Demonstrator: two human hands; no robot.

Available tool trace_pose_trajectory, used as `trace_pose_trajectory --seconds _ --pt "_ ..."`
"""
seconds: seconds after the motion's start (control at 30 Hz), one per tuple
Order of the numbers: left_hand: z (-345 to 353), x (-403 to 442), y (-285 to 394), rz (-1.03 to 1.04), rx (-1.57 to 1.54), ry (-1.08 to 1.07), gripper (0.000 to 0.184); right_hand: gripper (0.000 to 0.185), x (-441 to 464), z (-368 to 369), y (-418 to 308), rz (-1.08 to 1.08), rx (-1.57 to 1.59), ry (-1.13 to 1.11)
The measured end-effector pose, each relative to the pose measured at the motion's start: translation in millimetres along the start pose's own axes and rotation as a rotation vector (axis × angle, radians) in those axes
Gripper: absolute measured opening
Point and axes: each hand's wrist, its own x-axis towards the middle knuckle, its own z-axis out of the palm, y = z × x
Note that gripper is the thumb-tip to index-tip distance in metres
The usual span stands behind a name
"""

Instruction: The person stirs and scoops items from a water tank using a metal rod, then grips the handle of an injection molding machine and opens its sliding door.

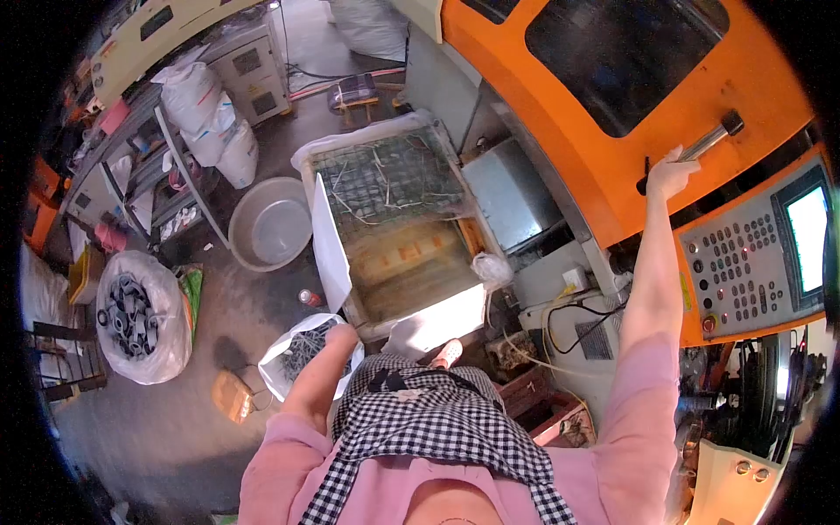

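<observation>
My right hand [672,175] is wrapped around the metal bar handle [713,140] on the orange machine door [604,166], with that arm stretched out to the right. A dark window [626,61] is set in the door above the handle. My left hand [342,335] hangs low beside my checked apron [437,411], over the edge of a white bag [282,378] of thin grey pieces [308,352]. From above, its fingers are hidden, so whether it touches or holds anything does not show.
A large bin [357,311] with a wire grid [385,179] stands ahead of me. To its left are a round basin [271,225] and a plastic sack [166,359] of dark grey parts. A control panel [744,254] sits at right. Hoses and cables [549,328] run near the machine base.
</observation>
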Motion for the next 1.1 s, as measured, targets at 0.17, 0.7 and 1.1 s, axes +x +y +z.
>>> trace_pose_trajectory --seconds 0.17,0.7,1.1 --pt "-1.8 -0.7 0.2 0.013 0.006 -0.062 0.028 0.043 3.9 7.8 9.9 -0.017 -0.030 0.023" --pt "2.1 4.8 1.1 0.001 -0.035 0.024 0.027 0.043 1.7 4.9 7.7 -0.059 0.007 0.024" --pt "0.1 2.9 0.5 -0.004 -0.034 0.029 0.027 0.041 1.2 6.1 7.8 -0.055 0.004 0.039"
